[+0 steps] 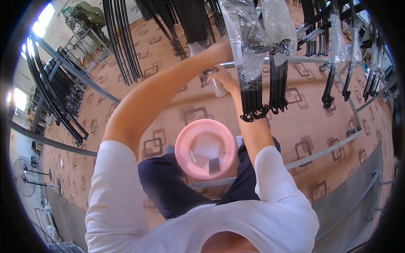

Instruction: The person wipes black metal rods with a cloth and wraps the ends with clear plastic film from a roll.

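Observation:
Black rods hang in a bundle (252,90) in front of me, their upper part wrapped in clear plastic film (249,46). My left arm reaches across to this bundle, and my left hand (227,47) goes behind the film, so its fingers are hidden. Just left of the bundle, my right hand (223,77) is closed around a clear cylinder (217,87), whose exact kind I cannot make out. Below, between my knees, sits a round pink basin (182,148). Inside lie a white flat piece (207,145), a dark rectangular item (214,165) and a small shiny thing (193,156).
Metal rack rails (312,160) run around me at knee height. More black rods hang at the left (57,101) and far centre (120,40); film-wrapped ones (337,42) hang at the right. A green machine (86,17) and a fan (25,175) stand at the left.

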Motion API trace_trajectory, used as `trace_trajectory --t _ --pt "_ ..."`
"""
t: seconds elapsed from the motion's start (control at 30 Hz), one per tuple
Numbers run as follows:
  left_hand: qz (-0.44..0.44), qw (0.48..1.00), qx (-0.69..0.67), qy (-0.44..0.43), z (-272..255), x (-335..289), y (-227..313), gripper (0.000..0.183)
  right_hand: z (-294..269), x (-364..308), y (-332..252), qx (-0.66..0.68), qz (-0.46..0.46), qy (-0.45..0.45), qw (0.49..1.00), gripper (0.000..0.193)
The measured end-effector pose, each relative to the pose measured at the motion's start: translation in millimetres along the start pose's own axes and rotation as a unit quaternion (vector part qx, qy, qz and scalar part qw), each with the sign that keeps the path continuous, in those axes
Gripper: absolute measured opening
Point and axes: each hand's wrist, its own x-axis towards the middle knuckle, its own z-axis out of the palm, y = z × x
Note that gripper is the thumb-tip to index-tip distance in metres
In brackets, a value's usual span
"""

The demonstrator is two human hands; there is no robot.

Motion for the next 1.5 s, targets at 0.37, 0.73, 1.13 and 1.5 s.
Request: trace_trajectory --t 0.37,0.73,1.13,1.5 --pt "-0.222 0.671 0.325 -0.629 -40 30 5 0.033 43 -31 21 -0.075 -0.139 0.028 0.987 0.039" --pt "-0.157 0.656 0.223 -0.704 -100 45 41 0.036 62 -68 11 -0.011 -0.024 0.059 0.998 0.030" --pt "-0.101 0.639 0.236 -0.725 -137 25 72 0.036 90 -103 -12 -0.327 -0.248 0.112 0.905 0.044" --pt "0.085 0.879 0.358 -0.304 -176 -31 104 0.024 97 -63 -27 -0.400 -0.256 0.075 0.877 0.029"
